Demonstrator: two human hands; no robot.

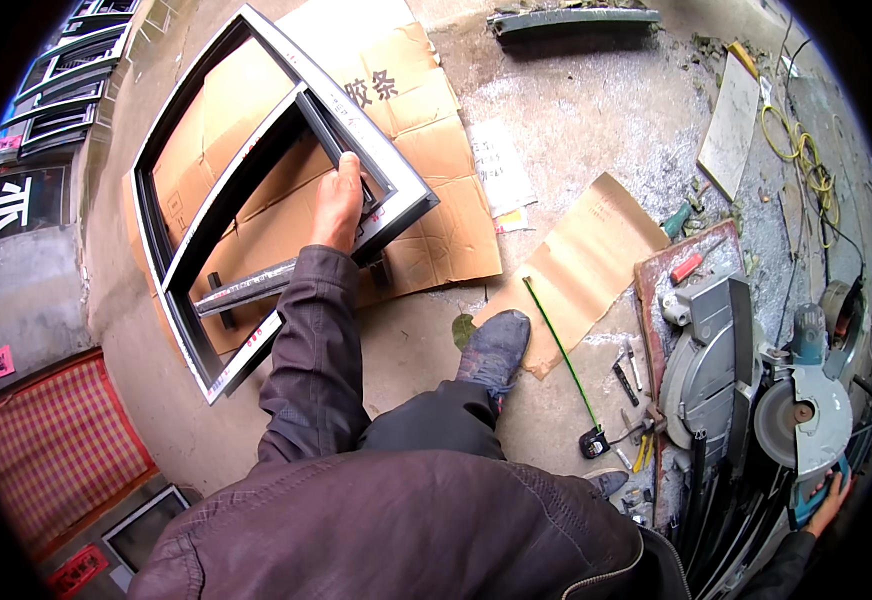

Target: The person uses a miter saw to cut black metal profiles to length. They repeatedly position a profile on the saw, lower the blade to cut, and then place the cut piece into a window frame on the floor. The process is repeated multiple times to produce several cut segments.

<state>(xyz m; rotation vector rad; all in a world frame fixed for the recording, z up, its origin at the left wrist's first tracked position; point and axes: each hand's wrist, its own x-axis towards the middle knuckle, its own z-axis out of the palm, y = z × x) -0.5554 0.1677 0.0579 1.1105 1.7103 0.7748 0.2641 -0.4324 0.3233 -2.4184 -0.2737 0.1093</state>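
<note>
My left hand (338, 207) is closed on the right side of a black-and-white window frame (344, 112), at a dark inner bar. Its thumb lies on top; most of the fingers are hidden. The frame rests tilted on flattened cardboard (461, 235). A grey metal profile (248, 287) lies across its near part, partly behind my sleeve. Far to the right, my right hand (828, 506) wraps round the blue handle of a mitre saw (806, 488). The saw's round blade (778, 420) stands above its grey base (711, 370).
A tape measure (593, 443) lies partly pulled out beside my shoe (496, 350). Several hand tools and a red-handled tool (686, 268) lie near the saw. A yellow cable (806, 165) coils at the right. A dark profile (576, 22) lies at the back.
</note>
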